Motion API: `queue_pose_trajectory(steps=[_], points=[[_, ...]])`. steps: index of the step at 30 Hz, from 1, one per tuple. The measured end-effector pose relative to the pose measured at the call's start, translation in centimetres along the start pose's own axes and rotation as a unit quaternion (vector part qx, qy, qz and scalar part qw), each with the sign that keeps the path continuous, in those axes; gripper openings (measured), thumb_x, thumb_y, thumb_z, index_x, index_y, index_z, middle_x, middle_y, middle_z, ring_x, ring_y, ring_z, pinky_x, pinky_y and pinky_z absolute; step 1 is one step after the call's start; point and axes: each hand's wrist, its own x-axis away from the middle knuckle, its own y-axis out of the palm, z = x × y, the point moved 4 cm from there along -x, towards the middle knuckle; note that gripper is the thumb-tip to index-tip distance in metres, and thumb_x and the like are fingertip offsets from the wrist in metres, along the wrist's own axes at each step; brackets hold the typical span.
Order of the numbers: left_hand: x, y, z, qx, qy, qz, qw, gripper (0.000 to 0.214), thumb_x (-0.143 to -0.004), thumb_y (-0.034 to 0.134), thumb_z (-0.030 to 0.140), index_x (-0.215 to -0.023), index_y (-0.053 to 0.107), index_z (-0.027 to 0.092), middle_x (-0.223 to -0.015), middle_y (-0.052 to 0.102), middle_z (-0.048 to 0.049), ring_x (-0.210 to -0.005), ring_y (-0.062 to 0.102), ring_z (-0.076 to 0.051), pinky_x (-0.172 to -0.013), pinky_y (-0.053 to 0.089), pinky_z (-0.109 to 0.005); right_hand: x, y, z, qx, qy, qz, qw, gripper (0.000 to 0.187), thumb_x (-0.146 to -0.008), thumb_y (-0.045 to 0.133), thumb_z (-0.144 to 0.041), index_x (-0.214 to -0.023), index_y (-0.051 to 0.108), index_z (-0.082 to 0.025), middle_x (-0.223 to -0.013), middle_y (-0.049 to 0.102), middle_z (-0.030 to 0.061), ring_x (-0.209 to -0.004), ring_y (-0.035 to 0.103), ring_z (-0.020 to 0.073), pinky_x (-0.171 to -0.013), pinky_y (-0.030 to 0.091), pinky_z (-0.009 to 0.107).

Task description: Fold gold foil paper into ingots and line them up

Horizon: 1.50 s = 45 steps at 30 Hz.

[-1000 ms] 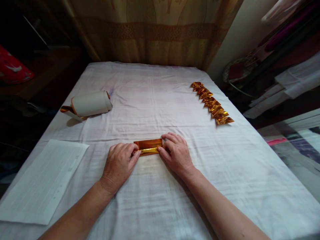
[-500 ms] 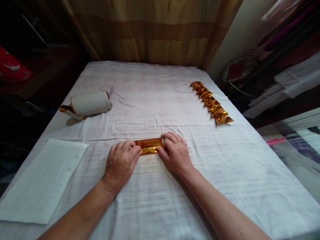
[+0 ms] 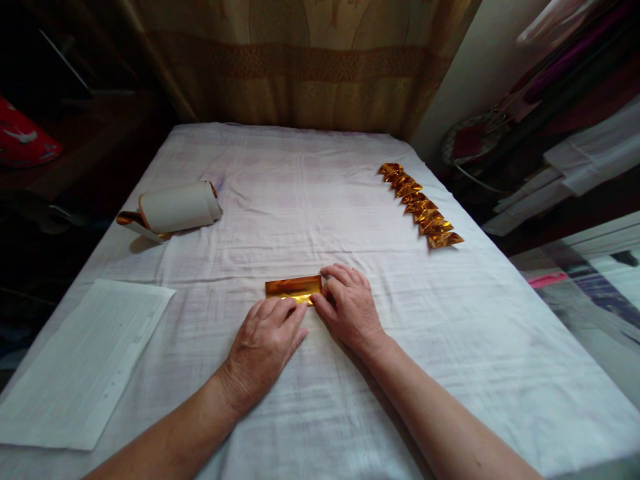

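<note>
Gold strip (image 3: 293,287), folded flat: one.
Small folded gold pieces in a row (image 3: 420,207) at the far right: eight, as near as can be counted, since they overlap.
Roll (image 3: 177,207) with a loose gold tail: one.
White sheet of paper (image 3: 85,360): one.
White cloth (image 3: 310,193) over the table: one.
Hands: two, the left hand (image 3: 265,347) and the right hand (image 3: 350,307).
</note>
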Motion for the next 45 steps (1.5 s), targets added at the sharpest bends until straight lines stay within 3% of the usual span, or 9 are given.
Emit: queue_pose_trajectory(steps=[6,10,13,17,28,38,45], points=[[0.1,0.1,-0.1,0.012,-0.010,-0.007,1.000,0.029,-0.092,0.059,0.023,-0.120,0.062,0.017,-0.105,0.066,-0.0094,-0.097,0.059,-0.024,-0.087,0.050,-0.038,0.0,-0.1,0.0,-0.013,0.007,-0.001,1.000,0.014,-0.088,0.064,-0.027,-0.075,0.058,-0.023,-0.119,0.068,0.0072,-0.120,0.054,0.0281,-0.105,0.035,0.048],[0.1,0.3,0.0,0.009,-0.009,-0.011,1.000,0.028,-0.093,0.058,0.023,-0.120,0.061,0.017,-0.107,0.065,-0.0096,-0.099,0.060,-0.024,-0.088,0.051,-0.039,0.0,-0.1,0.1,-0.024,0.019,0.000,1.000,0.005,-0.088,0.063,-0.027,-0.090,0.061,-0.023,-0.119,0.067,0.0086,-0.119,0.055,0.0267,-0.105,0.035,0.046],[0.3,0.4,0.0,-0.003,-0.010,-0.015,1.000,0.029,-0.093,0.057,0.024,-0.120,0.061,0.017,-0.109,0.066,-0.0100,-0.102,0.059,-0.024,-0.091,0.050,-0.039,0.1,0.0,0.1,-0.024,0.018,-0.015,0.999,0.009,-0.090,0.060,-0.026,-0.098,0.062,-0.023,-0.125,0.065,0.0084,-0.123,0.052,0.0259,-0.108,0.030,0.047],[0.5,0.5,0.0,-0.018,-0.006,-0.017,1.000,0.032,-0.094,0.056,0.026,-0.124,0.061,0.017,-0.111,0.066,-0.0105,-0.104,0.059,-0.025,-0.093,0.049,-0.039,0.2,0.1,0.0,-0.018,0.005,-0.044,0.999,0.010,-0.093,0.056,-0.025,-0.096,0.066,-0.024,-0.134,0.061,0.0077,-0.131,0.048,0.0260,-0.111,0.024,0.050],[0.3,0.3,0.2,-0.027,0.004,-0.020,0.999,0.032,-0.095,0.053,0.025,-0.123,0.061,0.013,-0.109,0.066,-0.0104,-0.101,0.059,-0.024,-0.092,0.049,-0.039,0.0,0.2,-0.9,-0.020,0.030,-0.074,0.997,0.011,-0.089,0.059,-0.031,-0.094,0.062,-0.021,-0.138,0.057,0.0124,-0.134,0.044,0.0292,-0.114,0.020,0.054],[0.2,0.2,0.0,-0.026,0.006,-0.033,0.999,0.032,-0.096,0.052,0.027,-0.124,0.061,0.016,-0.109,0.066,-0.0101,-0.101,0.058,-0.024,-0.090,0.049,-0.038,0.4,0.4,0.6,-0.064,0.006,-0.095,0.993,0.024,-0.088,0.046,-0.013,-0.104,0.062,-0.021,-0.142,0.055,0.0113,-0.138,0.042,0.0272,-0.114,0.024,0.057],[-0.2,0.6,0.0,-0.032,-0.005,-0.066,0.997,0.036,-0.094,0.057,0.034,-0.127,0.061,0.021,-0.109,0.064,-0.0084,-0.098,0.057,-0.025,-0.087,0.048,-0.042,0.4,0.6,0.5,-0.054,0.005,-0.083,0.995,0.021,-0.091,0.045,-0.015,-0.104,0.062,-0.021,-0.141,0.056,0.0109,-0.138,0.043,0.0272,-0.115,0.025,0.056]])
